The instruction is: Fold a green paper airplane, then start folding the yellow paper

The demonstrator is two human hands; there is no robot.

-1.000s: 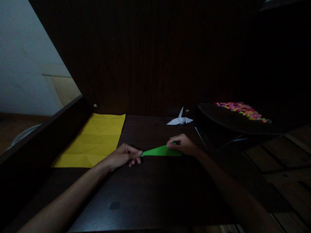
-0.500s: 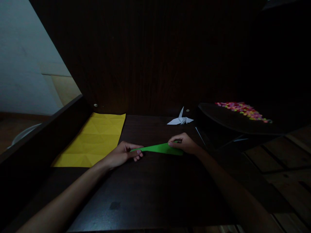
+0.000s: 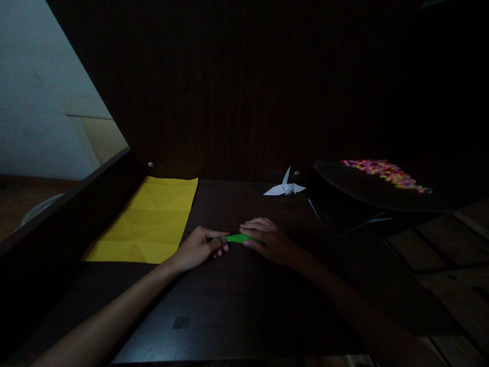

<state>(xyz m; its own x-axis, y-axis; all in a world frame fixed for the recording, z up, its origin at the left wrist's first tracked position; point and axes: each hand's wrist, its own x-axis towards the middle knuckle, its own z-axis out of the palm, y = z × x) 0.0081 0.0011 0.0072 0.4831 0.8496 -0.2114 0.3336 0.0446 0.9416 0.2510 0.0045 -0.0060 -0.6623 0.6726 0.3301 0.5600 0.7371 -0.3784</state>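
A narrow strip of folded green paper [image 3: 237, 238] lies between my hands, low over the dark tabletop. My left hand [image 3: 199, 247] pinches its left tip between thumb and fingers. From the right, my right hand [image 3: 269, 239] covers the wider end, fingers over the far side and thumb along the near edge, so most of that end is hidden. Left of my left hand rests a creased yellow paper sheet [image 3: 148, 219]. Beyond my right hand a white paper crane [image 3: 284, 188] sits near the back panel.
A dark wooden panel [image 3: 229, 92] rises behind the tabletop [image 3: 214, 311], and a raised side board [image 3: 64, 201] borders the left. At the right is a dark bag-like object [image 3: 344, 188] with a string of pink and yellow pieces [image 3: 385, 173]. A thin white strip [image 3: 315, 212] lies nearby.
My right hand has slid left along the green paper and now covers its wide end, where before it pinched the upper edge. My left hand keeps its pinch, shifted slightly right.
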